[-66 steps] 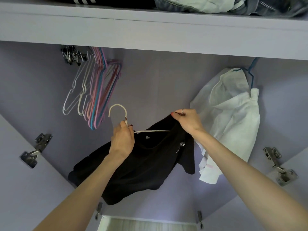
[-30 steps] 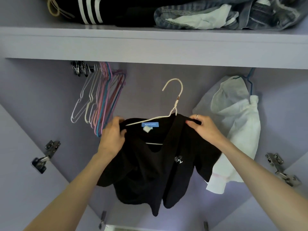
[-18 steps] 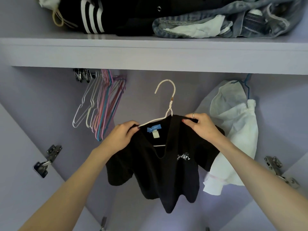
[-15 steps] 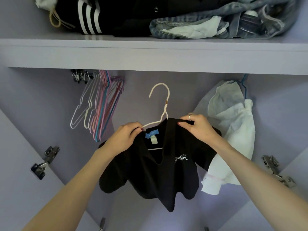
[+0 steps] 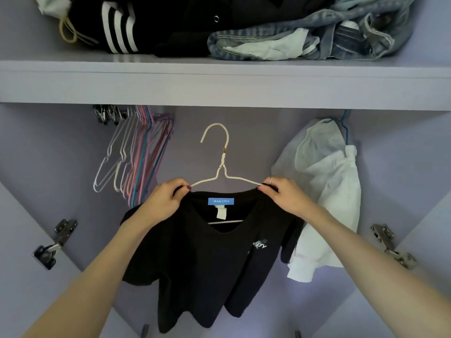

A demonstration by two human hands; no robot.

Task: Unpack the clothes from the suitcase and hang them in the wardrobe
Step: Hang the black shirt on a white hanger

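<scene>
- While both arms reach up from the lower corners of the frame, the left hand [image 5: 163, 203] pinches the left shoulder of a black T-shirt [image 5: 210, 259] at centre frame, fingers curled round the cloth.
- Right of centre, the right hand [image 5: 284, 195] pinches the shirt's other shoulder in the same way; a ring shows on one finger.
- Between the hands, the shirt hangs on a cream wire hanger [image 5: 220, 164], whose hook stands free in the air below the shelf [image 5: 219, 84], touching nothing.
- Inside the shirt's collar sits a blue label reading "MAN CITY", and a small white crest marks the chest.
- At upper left of the hanging space, a bunch of empty hangers [image 5: 136, 154] in white, pink and blue hangs close together.
- To the right, just beside the black shirt, a white garment [image 5: 324, 196] hangs on a blue hanger.
- Across the top of the frame, the shelf holds a pile of folded clothes [image 5: 231, 28], dark ones at left and denim at right.
- Metal door hinges [image 5: 55, 242] show at the lower left and lower right.
</scene>
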